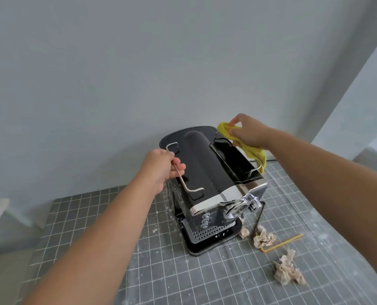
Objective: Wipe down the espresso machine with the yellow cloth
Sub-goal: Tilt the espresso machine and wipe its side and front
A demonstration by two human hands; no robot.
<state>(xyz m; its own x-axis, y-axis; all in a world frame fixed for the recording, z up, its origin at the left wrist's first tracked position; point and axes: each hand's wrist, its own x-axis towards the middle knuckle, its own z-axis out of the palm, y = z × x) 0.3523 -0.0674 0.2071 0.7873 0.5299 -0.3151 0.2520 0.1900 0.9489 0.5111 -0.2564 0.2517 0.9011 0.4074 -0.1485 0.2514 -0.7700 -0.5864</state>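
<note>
Yellow cloth (252, 148): bunched in the right hand at the far right corner of the machine's top, one end poking out past the fingers toward the wall, the other end draping down over the right edge and the wire rail there.
Right hand (248, 132): closed around the cloth, thumb and forefinger pinching its upper fold, wrist above the rear right corner of the machine.
Left hand (161, 167): fingers curled around the left wire rail (179, 172), gripping it near its far end; the hand sits at the left side of the machine's top.
Espresso machine (201, 164): glossy black body with a rounded hump running front to back along the middle of the top, a chrome band across the front edge, standing upright on the worktop close to the wall.
Right wire rail (254, 169): bent metal, lying along the right tray of the top, partly under the cloth.
Front of machine: chrome portafilter (238, 209) locked in place, small chrome knobs (206, 221) left of it, perforated drip tray (209, 233) below.
Worktop (183, 278): grey cutting mat with a white grid, speckled with pale spots.
Crumpled paper scraps (264, 237): tan wads on the mat just right of the drip tray; another wad (287, 270) lies nearer the camera.
Yellow stick (282, 243): thin, bent at one end, lying between the wads.
Wall (139, 62): plain pale grey behind the machine.
</note>
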